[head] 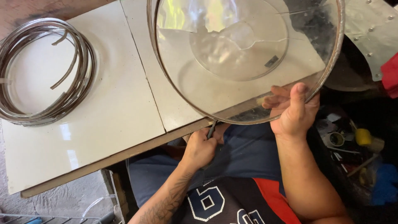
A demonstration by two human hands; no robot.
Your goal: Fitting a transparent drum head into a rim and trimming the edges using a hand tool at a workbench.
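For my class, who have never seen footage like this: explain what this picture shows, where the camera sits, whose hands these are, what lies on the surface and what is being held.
There is one picture only, taken by a camera worn on a person's head, looking down at their own lap and hands. No machine is involved: these are two bare hands.

The right hand grips the near rim of a large clear round dish edged with a metal band, thumb on top and fingers underneath, seen through the plastic. The dish rests tilted over the edge of a white tabletop. The left hand is closed round a thin dark tool whose tip meets the dish's rim from below; what kind of tool it is cannot be told.

To the left on the table lies a coil of metal strip.
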